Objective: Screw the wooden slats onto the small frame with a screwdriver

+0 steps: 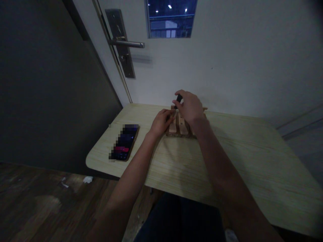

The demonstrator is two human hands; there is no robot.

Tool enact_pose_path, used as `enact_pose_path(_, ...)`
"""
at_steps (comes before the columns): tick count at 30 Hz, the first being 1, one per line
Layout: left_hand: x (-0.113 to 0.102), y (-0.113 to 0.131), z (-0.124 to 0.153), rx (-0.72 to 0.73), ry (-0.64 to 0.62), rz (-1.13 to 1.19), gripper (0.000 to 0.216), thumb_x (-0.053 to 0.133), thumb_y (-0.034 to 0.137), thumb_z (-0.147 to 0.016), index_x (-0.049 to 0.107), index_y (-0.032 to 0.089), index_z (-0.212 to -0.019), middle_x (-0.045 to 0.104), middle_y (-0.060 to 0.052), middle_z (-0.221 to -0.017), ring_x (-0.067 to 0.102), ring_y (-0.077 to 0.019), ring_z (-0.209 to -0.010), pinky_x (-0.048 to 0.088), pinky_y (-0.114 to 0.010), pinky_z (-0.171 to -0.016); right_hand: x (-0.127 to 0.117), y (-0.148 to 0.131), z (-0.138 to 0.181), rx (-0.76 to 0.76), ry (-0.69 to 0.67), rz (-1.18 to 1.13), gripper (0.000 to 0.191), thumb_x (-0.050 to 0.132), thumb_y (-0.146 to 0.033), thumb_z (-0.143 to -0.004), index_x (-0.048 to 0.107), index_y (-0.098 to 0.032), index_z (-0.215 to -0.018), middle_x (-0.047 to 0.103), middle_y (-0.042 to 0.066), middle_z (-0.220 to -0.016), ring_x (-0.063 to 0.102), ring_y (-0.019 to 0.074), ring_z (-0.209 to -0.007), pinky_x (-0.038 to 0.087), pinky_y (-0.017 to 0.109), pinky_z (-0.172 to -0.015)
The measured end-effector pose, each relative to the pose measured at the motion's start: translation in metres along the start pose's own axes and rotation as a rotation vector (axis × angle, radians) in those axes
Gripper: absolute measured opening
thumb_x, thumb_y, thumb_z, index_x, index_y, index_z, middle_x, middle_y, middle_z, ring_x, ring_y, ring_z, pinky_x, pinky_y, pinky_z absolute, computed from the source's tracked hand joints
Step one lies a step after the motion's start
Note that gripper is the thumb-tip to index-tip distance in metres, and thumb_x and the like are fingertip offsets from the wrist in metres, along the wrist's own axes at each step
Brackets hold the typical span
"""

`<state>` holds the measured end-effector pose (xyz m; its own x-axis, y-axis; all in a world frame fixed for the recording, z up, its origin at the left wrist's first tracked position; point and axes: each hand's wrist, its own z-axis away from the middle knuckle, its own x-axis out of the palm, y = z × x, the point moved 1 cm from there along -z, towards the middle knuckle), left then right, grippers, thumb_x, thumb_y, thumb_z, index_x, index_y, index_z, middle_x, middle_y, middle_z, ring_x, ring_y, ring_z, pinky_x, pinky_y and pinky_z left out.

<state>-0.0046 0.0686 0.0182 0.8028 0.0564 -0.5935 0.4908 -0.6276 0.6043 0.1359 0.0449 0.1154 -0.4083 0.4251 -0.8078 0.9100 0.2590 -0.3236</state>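
Note:
A small wooden rack (178,127) with upright slats stands on the pale wooden table (227,161) near its far edge. My right hand (190,107) hovers over the rack, its fingers pinched on a small black object (179,98). Curled against the rack's left end is my left hand (160,122), touching the wood; what its fingertips hold, if anything, is hidden. The room is dim.
A phone (124,143) with a lit screen lies on the table's left part. Behind the table is a white door with a metal handle (127,43) and a small window (171,18). A dark wall panel is at the left, and a scrap of paper (87,179) lies on the wooden floor.

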Motion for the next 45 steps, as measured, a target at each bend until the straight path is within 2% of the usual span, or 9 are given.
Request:
enact_pose_path(3, -0.0007, 0.0004, -0.0001, 0.001, -0.001, -0.018, 0.027, 0.060, 0.024, -0.092, 0.067, 0.019, -0.118, 0.067, -0.009, -0.111, 0.062, -0.0218, -0.103, 0.051, -0.037, -0.095, 0.0021, -0.0008, -0.0003, -0.061, -0.053, -0.032, 0.047, 0.053, -0.017, -0.094, 0.053, -0.009, -0.141, 0.066, 0.019, -0.131, 0.066, 0.0273, -0.108, 0.048, 0.038, -0.094)
enact_pose_path(6, -0.0011, 0.0011, -0.0002, -0.001, -0.009, -0.021, 0.025, 0.060, 0.025, -0.093, 0.068, 0.018, -0.116, 0.066, -0.009, -0.110, 0.062, -0.0215, -0.102, 0.051, -0.037, -0.095, 0.0000, -0.0033, 0.0000, -0.081, -0.081, -0.049, 0.047, 0.043, -0.015, -0.097, 0.052, -0.009, -0.143, 0.067, 0.019, -0.129, 0.066, 0.0281, -0.111, 0.048, 0.039, -0.094)
enact_pose_path(11, -0.0004, 0.0013, -0.0005, -0.009, 0.004, -0.006, 0.025, 0.062, 0.024, -0.092, 0.068, 0.018, -0.116, 0.067, -0.009, -0.111, 0.062, -0.0213, -0.103, 0.051, -0.036, -0.096, -0.0054, -0.0049, 0.0010, -0.048, -0.057, -0.075, 0.041, 0.050, -0.013, -0.095, 0.058, -0.020, -0.135, 0.075, 0.012, -0.106, 0.068, 0.0251, -0.095, 0.048, 0.035, -0.080)
enact_pose_path(18, -0.0008, 0.0034, -0.0005, -0.013, 0.000, 0.005, 0.024, 0.061, 0.024, -0.092, 0.069, 0.017, -0.114, 0.066, -0.010, -0.109, 0.062, -0.0214, -0.102, 0.051, -0.037, -0.096, -0.0022, -0.0009, 0.0015, -0.004, -0.015, 0.037, 0.017, 0.053, -0.029, -0.097, 0.067, -0.022, -0.103, 0.073, 0.010, -0.102, 0.065, 0.0237, -0.089, 0.043, 0.033, -0.072)
enact_pose_path(25, -0.0019, 0.0045, -0.0006, -0.015, -0.013, -0.021, 0.020, 0.060, 0.024, -0.093, 0.069, 0.018, -0.110, 0.066, -0.008, -0.104, 0.061, -0.0207, -0.098, 0.051, -0.036, -0.093, -0.0037, -0.0042, 0.0026, 0.045, -0.117, 0.010, 0.042, 0.043, -0.019, -0.097, 0.053, -0.013, -0.136, 0.069, 0.019, -0.122, 0.067, 0.0280, -0.101, 0.048, 0.037, -0.078)
enact_pose_path(30, -0.0008, 0.0020, -0.0001, -0.005, -0.007, -0.016, 0.021, 0.060, 0.023, -0.092, 0.069, 0.018, -0.110, 0.066, -0.009, -0.107, 0.061, -0.0209, -0.100, 0.051, -0.037, -0.095, -0.0036, -0.0028, 0.0005, -0.025, -0.144, -0.044, 0.042, 0.038, -0.017, -0.098, 0.052, -0.013, -0.138, 0.072, 0.016, -0.113, 0.067, 0.0253, -0.096, 0.046, 0.034, -0.076)
enact_pose_path(38, -0.0001, 0.0014, 0.0002, -0.014, -0.003, -0.007, 0.024, 0.060, 0.026, -0.093, 0.069, 0.019, -0.114, 0.065, -0.009, -0.110, 0.062, -0.0213, -0.103, 0.051, -0.037, -0.096, -0.0057, 0.0007, 0.0008, 0.035, 0.004, 0.002, 0.012, 0.062, -0.036, -0.093, 0.068, -0.026, -0.097, 0.071, 0.003, -0.081, 0.061, 0.0197, -0.074, 0.039, 0.031, -0.067)
enact_pose_path(42, -0.0002, 0.0020, -0.0001, -0.010, 0.000, -0.009, 0.023, 0.060, 0.025, -0.093, 0.069, 0.018, -0.113, 0.065, -0.009, -0.109, 0.061, -0.0210, -0.103, 0.051, -0.036, -0.096, -0.0049, -0.0021, 0.0009, 0.039, 0.005, -0.006, 0.017, 0.062, -0.038, -0.093, 0.071, -0.025, -0.098, 0.073, 0.006, -0.085, 0.064, 0.0220, -0.076, 0.042, 0.033, -0.068)
enact_pose_path(45, -0.0007, 0.0026, -0.0001, -0.019, -0.001, -0.006, 0.023, 0.061, 0.025, -0.092, 0.068, 0.018, -0.113, 0.065, -0.009, -0.108, 0.061, -0.0209, -0.101, 0.051, -0.036, -0.095, -0.0026, -0.0052, 0.0006, -0.013, -0.025, -0.056, 0.027, 0.051, -0.030, -0.098, 0.068, -0.022, -0.118, 0.074, 0.011, -0.105, 0.067, 0.0251, -0.092, 0.048, 0.036, -0.077)
